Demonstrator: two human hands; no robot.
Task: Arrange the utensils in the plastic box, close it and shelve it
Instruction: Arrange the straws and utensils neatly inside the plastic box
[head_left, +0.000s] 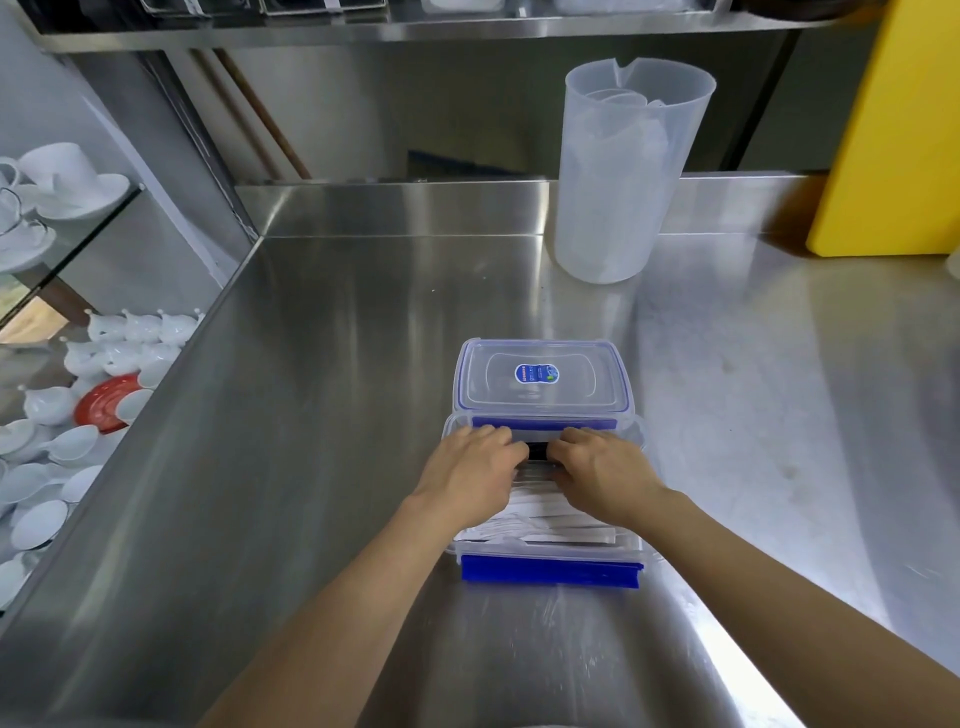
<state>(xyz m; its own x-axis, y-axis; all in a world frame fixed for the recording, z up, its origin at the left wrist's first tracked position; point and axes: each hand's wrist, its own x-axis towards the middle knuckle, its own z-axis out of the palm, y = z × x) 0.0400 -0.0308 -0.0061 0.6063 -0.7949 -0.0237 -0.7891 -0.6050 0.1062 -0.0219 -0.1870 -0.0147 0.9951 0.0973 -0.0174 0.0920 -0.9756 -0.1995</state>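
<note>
A clear plastic box (631, 552) with blue latches stands open on the steel counter, in the middle near me. Inside lie wrapped white utensils (550, 519) stacked flat. Its clear lid (540, 376), with a blue round sticker, lies flat on the counter just behind the box. My left hand (470, 467) and my right hand (605, 470) are both down inside the far half of the box, fingers curled onto the utensils. A small dark item (538, 451) shows between my fingertips; I cannot tell what it is.
A tall translucent plastic jug (618, 171) stands at the back right of the counter (337, 415). A yellow board (893, 135) leans at the far right. White cups, saucers and a red dish (104, 402) fill glass shelves at the left. A steel shelf (415, 28) runs overhead.
</note>
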